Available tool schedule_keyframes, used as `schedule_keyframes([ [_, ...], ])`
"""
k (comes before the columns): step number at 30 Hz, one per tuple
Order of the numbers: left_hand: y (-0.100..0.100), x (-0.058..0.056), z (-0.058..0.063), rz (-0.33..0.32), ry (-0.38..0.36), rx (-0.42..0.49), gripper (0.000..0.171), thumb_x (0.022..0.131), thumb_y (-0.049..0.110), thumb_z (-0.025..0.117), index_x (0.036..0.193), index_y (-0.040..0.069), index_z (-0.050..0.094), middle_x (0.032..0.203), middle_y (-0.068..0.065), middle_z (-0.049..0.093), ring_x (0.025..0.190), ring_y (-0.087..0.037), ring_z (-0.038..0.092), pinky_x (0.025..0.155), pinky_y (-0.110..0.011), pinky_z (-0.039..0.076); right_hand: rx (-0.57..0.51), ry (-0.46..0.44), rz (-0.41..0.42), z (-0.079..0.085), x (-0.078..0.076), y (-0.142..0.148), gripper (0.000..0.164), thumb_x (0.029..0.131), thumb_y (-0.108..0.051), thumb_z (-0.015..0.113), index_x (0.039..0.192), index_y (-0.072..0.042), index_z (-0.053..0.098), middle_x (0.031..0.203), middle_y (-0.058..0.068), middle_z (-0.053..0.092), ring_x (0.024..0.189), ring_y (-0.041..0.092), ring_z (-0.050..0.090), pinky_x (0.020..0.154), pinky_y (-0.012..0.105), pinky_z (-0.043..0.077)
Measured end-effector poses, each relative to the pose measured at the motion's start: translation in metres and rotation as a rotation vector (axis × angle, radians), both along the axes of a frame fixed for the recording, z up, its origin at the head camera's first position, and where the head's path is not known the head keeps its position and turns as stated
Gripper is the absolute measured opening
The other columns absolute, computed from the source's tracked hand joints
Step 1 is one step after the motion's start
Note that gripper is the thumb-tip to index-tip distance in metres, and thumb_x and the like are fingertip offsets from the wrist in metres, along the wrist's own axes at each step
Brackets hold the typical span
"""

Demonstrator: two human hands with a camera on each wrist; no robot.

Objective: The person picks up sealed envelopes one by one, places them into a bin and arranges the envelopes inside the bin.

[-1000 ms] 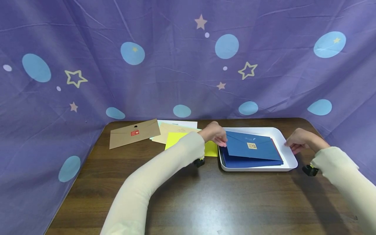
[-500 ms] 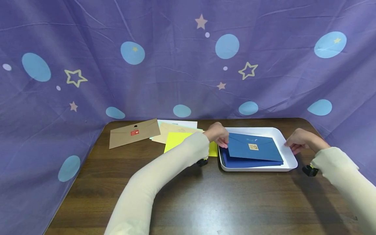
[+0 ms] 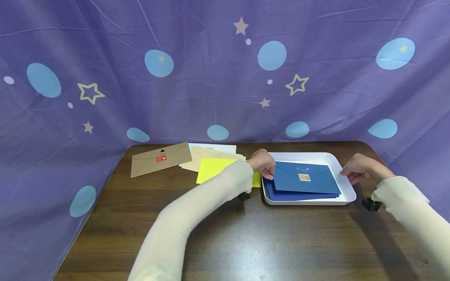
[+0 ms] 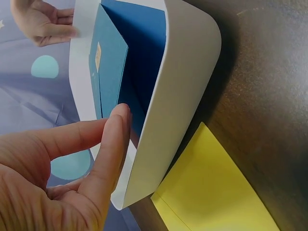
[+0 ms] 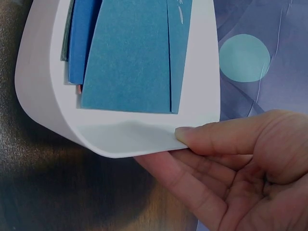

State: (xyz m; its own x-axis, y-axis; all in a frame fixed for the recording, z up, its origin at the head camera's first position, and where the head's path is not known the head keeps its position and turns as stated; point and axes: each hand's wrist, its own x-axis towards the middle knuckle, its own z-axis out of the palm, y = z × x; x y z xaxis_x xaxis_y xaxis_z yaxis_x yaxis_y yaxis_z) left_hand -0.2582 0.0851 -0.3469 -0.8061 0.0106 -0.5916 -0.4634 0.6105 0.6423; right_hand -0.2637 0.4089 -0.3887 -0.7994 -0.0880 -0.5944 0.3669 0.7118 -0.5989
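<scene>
My left hand (image 3: 263, 163) pinches the left edge of a teal-blue envelope (image 3: 320, 182) with a small beige sticker. That envelope lies tilted over a darker blue envelope (image 3: 291, 196) inside a white tray (image 3: 309, 202). In the left wrist view, thumb and fingers meet at the teal envelope's edge (image 4: 110, 72), just inside the tray wall (image 4: 185, 72). My right hand (image 3: 359, 168) grips the tray's right rim; the right wrist view has the thumb inside and fingers underneath. A thin reddish edge (image 5: 79, 89) shows below the blue envelopes; the rest of the stack is hidden.
Left of the tray lies a yellow envelope (image 3: 212, 168), partly under my left forearm. Behind it are cream (image 3: 197, 156) and white (image 3: 225, 148) paper pieces. A brown envelope (image 3: 151, 162) with a red sticker lies farther left. A purple curtain (image 3: 211, 97) hangs behind the table.
My left hand has shifted slightly right and toward me, and the teal envelope has moved and lowered a little with it. The right hand stays on the tray rim.
</scene>
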Motion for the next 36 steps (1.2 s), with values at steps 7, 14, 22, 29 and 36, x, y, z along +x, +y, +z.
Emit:
schedule_keyframes([
  [7, 0.002, 0.0, -0.003, -0.004, 0.012, -0.046, 0.016, 0.085, -0.014, 0.07, 0.089, -0.007, 0.056, 0.099, -0.022, 0.077, 0.095, -0.028, 0.077, 0.083, -0.032, 0.062, 0.003, -0.002, 0.001, -0.002, -0.001, 0.002, 0.031, 0.092, -0.002, 0.062, 0.109, 0.023, 0.057, 0.07, 0.005, 0.064, 0.063, 0.013, 0.065, 0.065, 0.032, 0.063],
  [14, 0.003, -0.002, -0.008, -0.022, 0.026, -0.062, 0.016, 0.084, -0.013, 0.071, 0.09, -0.009, 0.057, 0.096, -0.021, 0.077, 0.092, -0.027, 0.077, 0.08, -0.03, 0.062, 0.014, 0.0, 0.0, -0.002, -0.002, 0.002, 0.031, 0.092, -0.003, 0.062, 0.11, 0.023, 0.057, 0.071, 0.005, 0.063, 0.064, 0.013, 0.064, 0.065, 0.032, 0.063],
  [22, 0.005, -0.003, -0.007, -0.016, 0.005, -0.078, 0.016, 0.084, -0.012, 0.073, 0.092, -0.011, 0.059, 0.095, -0.021, 0.077, 0.092, -0.027, 0.078, 0.08, -0.03, 0.062, 0.016, 0.001, -0.002, -0.001, -0.001, 0.0, 0.031, 0.092, -0.003, 0.062, 0.109, 0.023, 0.057, 0.071, 0.005, 0.063, 0.064, 0.013, 0.064, 0.065, 0.032, 0.063],
  [29, 0.004, -0.003, -0.007, 0.003, 0.03, -0.029, 0.023, 0.084, -0.014, 0.071, 0.104, -0.01, 0.06, 0.092, -0.024, 0.076, 0.091, -0.029, 0.078, 0.08, -0.033, 0.063, 0.004, 0.0, -0.002, -0.001, 0.0, 0.0, 0.031, 0.091, -0.003, 0.062, 0.109, 0.022, 0.057, 0.07, 0.004, 0.063, 0.063, 0.012, 0.063, 0.065, 0.031, 0.063],
  [36, -0.009, -0.016, -0.016, -0.043, 0.067, 0.169, 0.02, 0.084, -0.014, 0.07, 0.095, -0.008, 0.056, 0.073, -0.02, 0.068, 0.071, -0.03, 0.069, 0.083, -0.04, 0.062, 0.019, 0.006, -0.003, -0.001, -0.001, 0.0, 0.031, 0.091, -0.003, 0.063, 0.109, 0.022, 0.058, 0.07, 0.004, 0.061, 0.063, 0.012, 0.063, 0.065, 0.031, 0.062],
])
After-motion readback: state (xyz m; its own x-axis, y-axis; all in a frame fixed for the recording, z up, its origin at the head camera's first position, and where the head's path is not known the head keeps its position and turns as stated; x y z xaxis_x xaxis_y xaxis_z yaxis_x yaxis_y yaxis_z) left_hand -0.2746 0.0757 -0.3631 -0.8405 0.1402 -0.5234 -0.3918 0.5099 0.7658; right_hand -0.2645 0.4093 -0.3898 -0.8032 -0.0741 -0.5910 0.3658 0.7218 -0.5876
